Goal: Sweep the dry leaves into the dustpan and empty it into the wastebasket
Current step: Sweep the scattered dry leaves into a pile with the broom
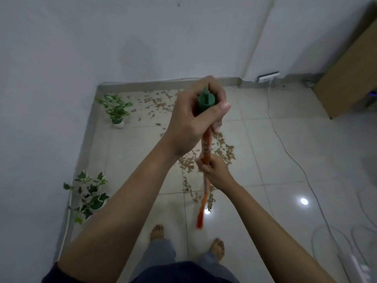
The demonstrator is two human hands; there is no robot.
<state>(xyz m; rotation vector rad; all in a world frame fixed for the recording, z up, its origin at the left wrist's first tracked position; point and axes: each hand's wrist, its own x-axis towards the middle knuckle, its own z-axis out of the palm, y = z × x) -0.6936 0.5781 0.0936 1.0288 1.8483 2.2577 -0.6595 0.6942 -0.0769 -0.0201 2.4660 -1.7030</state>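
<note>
I hold an orange broom upright in front of me, its green cap at the top. My left hand grips the green top end. My right hand grips the orange handle lower down. The orange bristles reach the tiled floor just ahead of my bare feet. Dry leaves lie in a loose pile on the tiles behind the handle, and more dry leaves are scattered along the far wall. No dustpan or wastebasket is in view.
Two small potted plants stand by the left wall, one far and one near. A white cable runs across the floor at right from a wall socket. A brown cabinet stands at the far right.
</note>
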